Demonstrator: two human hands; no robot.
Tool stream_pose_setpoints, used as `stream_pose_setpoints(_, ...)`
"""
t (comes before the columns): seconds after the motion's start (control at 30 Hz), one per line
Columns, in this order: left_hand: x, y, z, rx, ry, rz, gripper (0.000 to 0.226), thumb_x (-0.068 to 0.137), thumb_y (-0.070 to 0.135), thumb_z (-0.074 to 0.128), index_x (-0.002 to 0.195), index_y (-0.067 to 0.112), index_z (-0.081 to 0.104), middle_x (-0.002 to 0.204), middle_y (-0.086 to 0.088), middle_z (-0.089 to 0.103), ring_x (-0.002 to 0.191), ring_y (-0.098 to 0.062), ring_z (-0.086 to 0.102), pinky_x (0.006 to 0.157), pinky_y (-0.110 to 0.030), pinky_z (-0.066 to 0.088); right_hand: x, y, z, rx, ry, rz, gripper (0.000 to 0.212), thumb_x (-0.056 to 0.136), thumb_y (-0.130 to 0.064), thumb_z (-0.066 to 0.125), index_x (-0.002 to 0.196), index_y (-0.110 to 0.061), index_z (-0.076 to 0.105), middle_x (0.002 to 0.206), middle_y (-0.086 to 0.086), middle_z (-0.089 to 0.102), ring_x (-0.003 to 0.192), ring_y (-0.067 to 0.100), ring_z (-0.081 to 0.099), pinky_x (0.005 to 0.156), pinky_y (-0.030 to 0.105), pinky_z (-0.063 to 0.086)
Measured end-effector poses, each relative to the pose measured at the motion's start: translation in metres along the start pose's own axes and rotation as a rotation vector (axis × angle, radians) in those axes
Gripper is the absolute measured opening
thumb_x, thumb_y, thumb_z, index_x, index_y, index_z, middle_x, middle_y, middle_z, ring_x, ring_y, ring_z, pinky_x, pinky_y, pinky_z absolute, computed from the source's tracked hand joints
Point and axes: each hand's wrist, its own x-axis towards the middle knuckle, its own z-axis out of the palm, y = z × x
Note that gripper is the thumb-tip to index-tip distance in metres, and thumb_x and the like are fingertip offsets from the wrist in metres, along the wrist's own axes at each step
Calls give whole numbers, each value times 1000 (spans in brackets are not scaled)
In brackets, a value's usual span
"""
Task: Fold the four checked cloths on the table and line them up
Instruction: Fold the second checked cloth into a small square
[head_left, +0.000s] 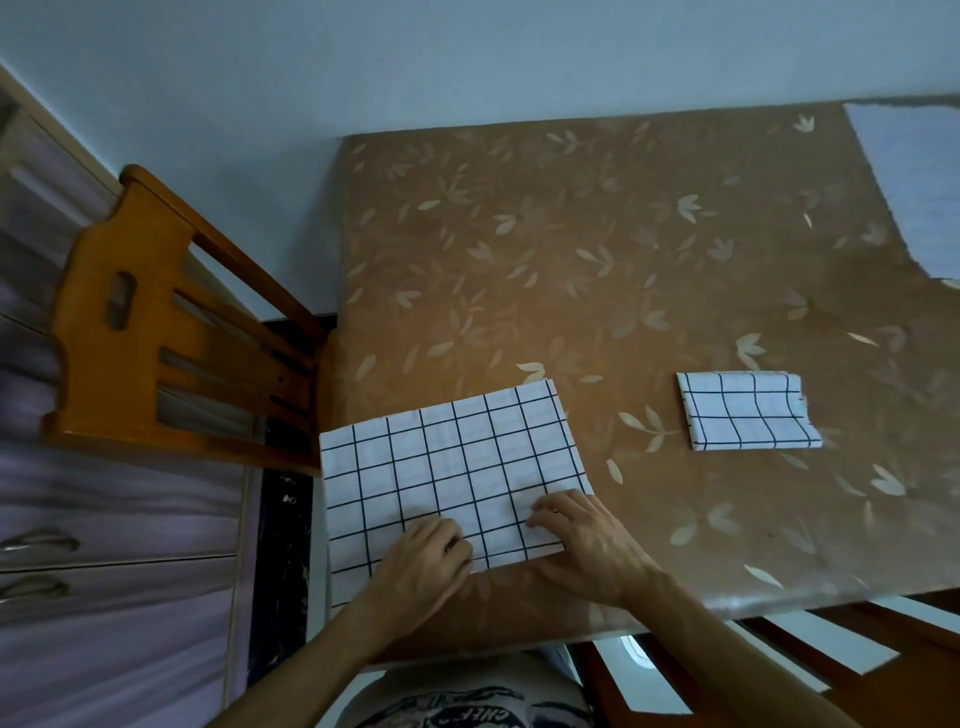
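Head view: the big checked cloth (447, 467) lies flat in the lower middle of the frame, on the near left part of the brown table (623, 234). The left hand (421, 566) and the right hand (582, 545) sit side by side on its near edge, fingers bent, holding the cloth. A small folded checked cloth (748, 410) lies to the right, well apart. A wooden chair (171, 322) stands at the left.

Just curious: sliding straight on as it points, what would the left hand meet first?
Likely the left hand crosses only the spread checked cloth, then bare table; the right hand seems just aside.
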Motion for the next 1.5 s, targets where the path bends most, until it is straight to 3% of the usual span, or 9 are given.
stream_pose_setpoints(0.33, 11, -10, -28, -219, 0, -220, 28, 101, 46, 43, 102, 25, 62, 100, 10, 54, 87, -4, 54, 72, -21, 49, 3, 1, -29, -64, 61, 175, 18, 88, -23, 63, 105, -21, 70, 108, -4, 70, 101, 19, 63, 91, 31, 45)
stream_pose_setpoints(0.5, 32, 21, -41, -162, -44, -256, 58, 89, 61, 52, 136, 26, 52, 124, 8, 56, 112, -10, 55, 93, -26, 48, 3, -3, -49, -59, 116, 192, 20, 80, -23, 69, 100, -21, 71, 100, -6, 73, 88, 17, 67, 95, 39, 48)
stream_pose_setpoints(0.63, 62, 47, -44, -211, 6, -293, 35, 95, 36, 59, 129, 26, 57, 118, 8, 62, 106, -10, 59, 92, -22, 47, 8, -14, -60, -37, 160, 151, 23, 77, -28, 65, 98, -23, 70, 93, -7, 72, 83, 16, 66, 86, 35, 48)
stream_pose_setpoints(0.83, 81, 40, -58, -445, -23, -376, 13, 98, 29, 59, 107, 23, 67, 81, 16, 61, 70, -1, 55, 60, -10, 34, 5, -26, -83, 246, 219, 195, 28, 81, -31, 73, 107, -23, 69, 87, -8, 72, 73, 4, 62, 66, 17, 44)
stream_pose_setpoints(0.97, 72, 18, -61, -679, -68, -431, 20, 94, 36, 65, 107, 22, 72, 95, 10, 74, 90, -5, 68, 76, -27, 52, -5, -17, -94, 286, 101, 297, 55, 70, -37, 81, 121, -25, 64, 104, -6, 70, 91, 9, 62, 79, 25, 50)
stream_pose_setpoints(1.13, 69, 9, -71, -704, -30, -518, 39, 92, 34, 69, 126, 15, 67, 122, 14, 63, 116, -1, 56, 95, -19, 43, -9, -3, -91, 198, 62, 324, 22, 75, -31, 79, 90, -15, 75, 89, -6, 70, 84, 14, 62, 79, 35, 52)
stream_pose_setpoints(1.27, 64, 4, -75, -697, -81, -552, 46, 96, 40, 63, 134, 14, 61, 129, 17, 55, 121, -2, 52, 101, -25, 44, -9, -6, -91, 292, 77, 368, 20, 87, -32, 70, 74, -37, 56, 76, -22, 54, 74, 0, 53, 69, 24, 45)
stream_pose_setpoints(1.37, 54, -2, -76, -733, -96, -563, 31, 95, 38, 63, 120, 19, 69, 110, 11, 73, 99, -5, 67, 90, -37, 56, -7, -8, -91, 340, 105, 380, 21, 91, -41, 64, 76, -32, 53, 76, -11, 61, 72, 5, 59, 67, 32, 51)
stream_pose_setpoints(1.5, 53, -3, -78, -779, -68, -567, 4, 95, 29, 65, 95, 31, 68, 82, 17, 68, 76, -2, 62, 73, -26, 51, 0, -12, -98, 327, 211, 371, 28, 89, -48, 64, 79, -22, 56, 69, -3, 61, 64, 14, 58, 61, 40, 50)
